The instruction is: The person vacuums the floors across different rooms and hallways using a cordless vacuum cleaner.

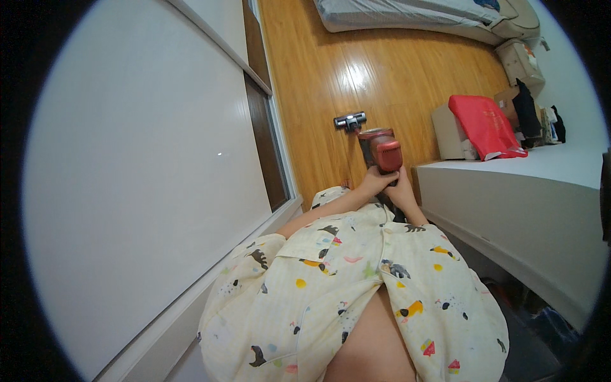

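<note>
A red and dark cordless stick vacuum cleaner is held in front of my body by both hands. My left hand grips it just below the red motor housing, with the thumb lying across the handle. Against the handle's other side lies my right hand, its fingers partly hidden by the vacuum. The dark floor head rests on the wooden floor ahead. The tube between body and floor head is mostly hidden under the housing.
White sliding doors stand at the left, with a dark gap beside the floor. At the right is a white cabinet; a red bag and boxes are near its far end. A bed stands at the far side.
</note>
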Tool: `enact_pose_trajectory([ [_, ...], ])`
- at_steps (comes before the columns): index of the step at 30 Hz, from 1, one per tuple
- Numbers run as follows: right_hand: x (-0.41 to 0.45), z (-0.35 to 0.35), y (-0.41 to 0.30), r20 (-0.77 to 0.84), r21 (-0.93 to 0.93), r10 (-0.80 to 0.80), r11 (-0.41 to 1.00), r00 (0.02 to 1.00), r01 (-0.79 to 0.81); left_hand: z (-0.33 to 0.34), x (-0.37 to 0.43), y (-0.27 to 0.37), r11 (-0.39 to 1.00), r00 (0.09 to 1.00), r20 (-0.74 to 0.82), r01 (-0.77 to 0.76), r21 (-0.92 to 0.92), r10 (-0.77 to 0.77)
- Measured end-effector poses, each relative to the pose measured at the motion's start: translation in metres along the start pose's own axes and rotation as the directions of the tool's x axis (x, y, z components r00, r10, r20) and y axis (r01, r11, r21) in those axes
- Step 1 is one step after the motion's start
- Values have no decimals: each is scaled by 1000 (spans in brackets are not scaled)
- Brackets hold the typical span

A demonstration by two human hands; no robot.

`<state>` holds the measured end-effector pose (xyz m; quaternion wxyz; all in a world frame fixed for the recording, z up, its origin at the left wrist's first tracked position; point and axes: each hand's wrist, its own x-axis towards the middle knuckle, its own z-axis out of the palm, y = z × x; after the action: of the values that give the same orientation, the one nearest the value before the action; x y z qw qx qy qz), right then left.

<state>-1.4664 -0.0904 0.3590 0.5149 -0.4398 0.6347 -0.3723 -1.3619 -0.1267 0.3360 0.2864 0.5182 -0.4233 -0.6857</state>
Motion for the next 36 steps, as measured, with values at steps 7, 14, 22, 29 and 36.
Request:
enact_pose_trajectory([
  [7,-2,19,0,-75,57,-36,998,997,40,-14,-8,9,996,1000,-3,-1,93,1],
  [14,5,13,13,-100,36,-26,999,995,30,-8,2,1,979,1000,12,-4,206,1],
  [22,28,-43,22,-76,-50,-11,999,997,7,49,29,5,983,987,-44,-147,109,153],
  [29,51,-93,20,-8,-98,152,984,988,-152,91,45,19,999,995,-100,-3,-51,-2],
  [36,44,-109,36,27,-161,87,984,996,-82,107,44,5,968,995,-6,91,-235,-96],
])
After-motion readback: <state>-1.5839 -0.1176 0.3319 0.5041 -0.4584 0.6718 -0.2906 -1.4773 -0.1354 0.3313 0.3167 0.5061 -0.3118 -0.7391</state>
